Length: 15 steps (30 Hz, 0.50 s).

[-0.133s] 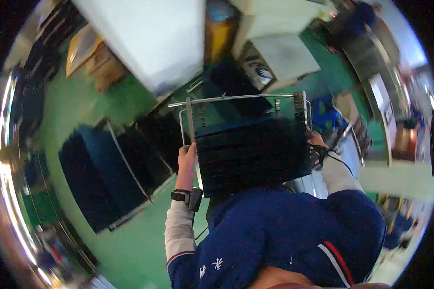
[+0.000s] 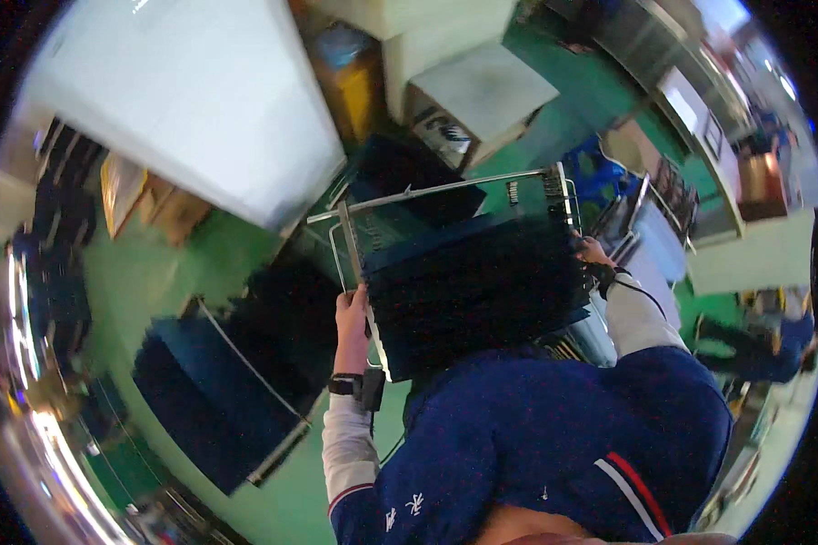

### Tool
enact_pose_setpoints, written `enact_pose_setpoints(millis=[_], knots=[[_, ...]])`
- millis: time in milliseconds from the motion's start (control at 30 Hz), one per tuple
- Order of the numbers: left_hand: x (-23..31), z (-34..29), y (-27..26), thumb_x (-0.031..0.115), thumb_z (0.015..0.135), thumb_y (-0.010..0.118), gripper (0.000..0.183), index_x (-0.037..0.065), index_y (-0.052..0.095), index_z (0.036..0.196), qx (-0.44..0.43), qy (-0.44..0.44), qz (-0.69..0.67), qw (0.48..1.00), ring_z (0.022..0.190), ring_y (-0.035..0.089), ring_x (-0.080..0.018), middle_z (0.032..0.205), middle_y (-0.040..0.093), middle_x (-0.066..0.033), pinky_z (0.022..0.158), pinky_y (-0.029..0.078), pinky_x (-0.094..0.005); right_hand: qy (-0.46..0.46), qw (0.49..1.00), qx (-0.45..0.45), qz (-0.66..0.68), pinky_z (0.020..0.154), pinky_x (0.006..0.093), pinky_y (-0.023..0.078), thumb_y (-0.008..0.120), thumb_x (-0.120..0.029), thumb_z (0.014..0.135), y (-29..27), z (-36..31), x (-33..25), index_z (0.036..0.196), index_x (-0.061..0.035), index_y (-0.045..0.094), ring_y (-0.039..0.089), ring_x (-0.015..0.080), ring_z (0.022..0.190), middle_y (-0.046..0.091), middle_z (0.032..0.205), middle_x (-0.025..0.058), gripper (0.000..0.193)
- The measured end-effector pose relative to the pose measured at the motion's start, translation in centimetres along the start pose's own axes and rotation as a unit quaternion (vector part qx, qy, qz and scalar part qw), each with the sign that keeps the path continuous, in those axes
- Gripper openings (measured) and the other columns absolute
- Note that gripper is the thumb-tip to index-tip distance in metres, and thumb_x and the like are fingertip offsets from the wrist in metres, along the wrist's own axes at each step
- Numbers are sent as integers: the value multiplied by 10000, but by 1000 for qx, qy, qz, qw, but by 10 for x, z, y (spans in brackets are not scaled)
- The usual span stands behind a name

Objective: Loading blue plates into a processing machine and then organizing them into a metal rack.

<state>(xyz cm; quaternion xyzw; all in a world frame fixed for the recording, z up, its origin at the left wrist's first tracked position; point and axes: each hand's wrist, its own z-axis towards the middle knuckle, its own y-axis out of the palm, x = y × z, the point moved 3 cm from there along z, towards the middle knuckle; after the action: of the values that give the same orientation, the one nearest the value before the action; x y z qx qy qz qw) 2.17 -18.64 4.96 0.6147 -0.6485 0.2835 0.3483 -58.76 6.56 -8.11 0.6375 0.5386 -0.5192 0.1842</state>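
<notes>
Metal rack (image 2: 351, 238) (dark layered pieces (image 2: 473, 282) inside): left hand (image 2: 351, 316) and right hand (image 2: 594, 252) grip its 2 opposite sides.

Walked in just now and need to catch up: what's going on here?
A person in a blue top is holding a metal rack filled with dark sheets in front of the body. The left hand grips its left side and the right hand is at its right side, the fingers partly hidden. Another dark stack is off to the left, with a large white box beyond. What the sheets are made of can't be told.
</notes>
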Motion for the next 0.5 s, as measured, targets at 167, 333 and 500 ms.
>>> enact_pose_setpoints(millis=[167, 333, 500], knots=[[85, 112, 52, 250, 897, 681, 256, 51, 540, 976, -68, 1, 88, 994, 669, 484, -71, 782, 547, 12, 582, 386, -241, 64, 978, 107, 170, 470, 309, 470, 558, -277, 963, 3, 51, 34, 949, 8, 590, 576, 144, 555, 625, 837, 58, 287], [86, 164, 87, 240, 903, 661, 259, 47, 541, 1026, -81, 13, 79, 994, 654, 478, -69, 781, 547, 22, 572, 382, -232, 84, 975, 184, 97, 488, 319, 481, 622, -409, 916, 22, 91, -33, 889, 6, 657, 586, 161, 557, 630, 753, 70, 418], [115, 151, 140, 248, 890, 676, 208, 119, 513, 899, -68, 25, 124, 990, 566, 422, -46, 707, 479, 50, 490, 324, -215, 128, 965, 179, 142, 545, 351, 474, 659, -517, 857, 32, 106, 34, 856, -9, 689, 632, 174, 691, 662, 735, 71, 509]])
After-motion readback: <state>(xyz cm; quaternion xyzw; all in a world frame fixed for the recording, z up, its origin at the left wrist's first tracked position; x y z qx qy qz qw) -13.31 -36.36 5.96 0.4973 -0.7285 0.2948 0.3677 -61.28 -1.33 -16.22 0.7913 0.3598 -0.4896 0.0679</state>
